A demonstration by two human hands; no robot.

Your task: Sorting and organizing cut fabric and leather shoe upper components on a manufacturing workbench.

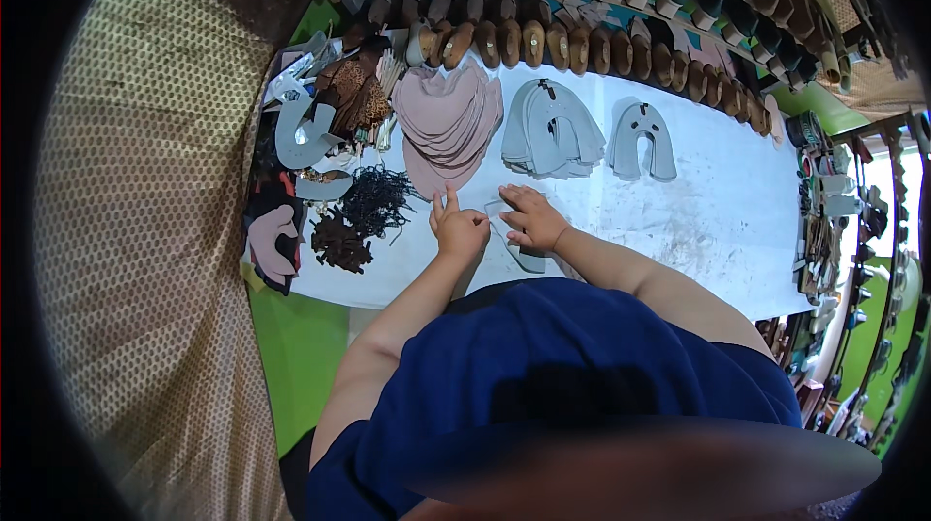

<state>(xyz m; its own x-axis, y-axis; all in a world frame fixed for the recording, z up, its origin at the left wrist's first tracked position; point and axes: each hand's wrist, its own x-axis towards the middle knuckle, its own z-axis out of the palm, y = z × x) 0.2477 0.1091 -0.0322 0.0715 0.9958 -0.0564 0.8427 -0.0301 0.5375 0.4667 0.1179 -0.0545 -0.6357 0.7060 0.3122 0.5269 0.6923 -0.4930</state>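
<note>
My left hand (457, 227) rests on the white table (718, 201), two fingers stretched toward a fanned stack of pinkish leather pieces (448, 118). Just right of it, my right hand (530, 217) presses flat on a grey horseshoe-shaped shoe piece (514, 247) lying on the table between the hands. Whether the left hand touches that piece is hard to tell. Neither hand grips anything.
A pile of grey cut pieces (551, 128) and a smaller grey pair (642, 141) lie further back. Dark laces (373, 199), brown scraps (339, 242) and mixed cut-outs (305, 133) crowd the left end. Rows of shoe lasts (582, 41) line shelves behind. Tools hang at the right (824, 220).
</note>
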